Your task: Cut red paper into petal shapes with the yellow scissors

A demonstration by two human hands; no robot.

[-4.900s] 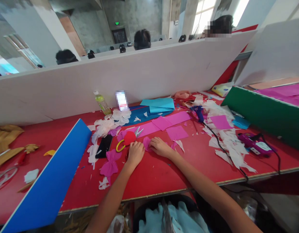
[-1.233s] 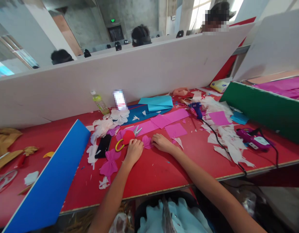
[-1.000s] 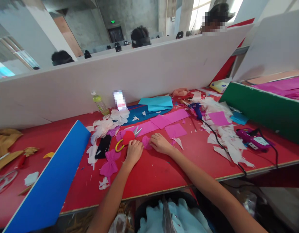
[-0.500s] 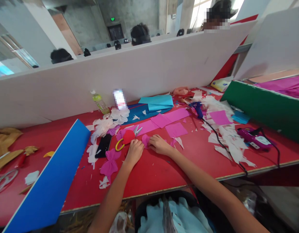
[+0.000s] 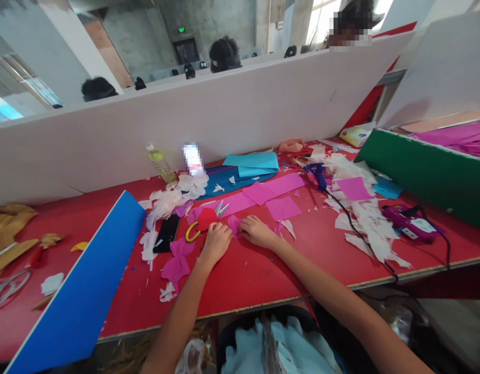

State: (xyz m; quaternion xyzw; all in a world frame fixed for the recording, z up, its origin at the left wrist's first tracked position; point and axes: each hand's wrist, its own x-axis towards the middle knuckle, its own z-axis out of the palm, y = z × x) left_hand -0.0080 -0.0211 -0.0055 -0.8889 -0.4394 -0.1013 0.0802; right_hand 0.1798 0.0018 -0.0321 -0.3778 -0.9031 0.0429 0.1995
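Note:
Between my two hands is a small pink crepe paper petal [image 5: 234, 224], low over the red table. My left hand [image 5: 217, 241] is closed, its fingertips at the petal's left edge. Pinching the right edge is my right hand [image 5: 259, 232], with its fingers curled and partly hidden. Scissors with a yellow handle [image 5: 192, 232] and a red round piece [image 5: 207, 219] lie just beyond my left hand. Shaped pink paper pieces [image 5: 176, 264] rest to the left of my left wrist. Past my right hand lie a cut pink square [image 5: 283, 208] and a long pink strip [image 5: 288, 184].
A blue board [image 5: 80, 280] slants at the left, a green board [image 5: 414, 182] at the right. White scraps [image 5: 370, 223], a glue gun [image 5: 316, 175] with its cord and a purple device [image 5: 410, 223] lie right. A bottle [image 5: 161, 163], lit phone [image 5: 193, 159] and dark phone [image 5: 167, 234] are left of centre.

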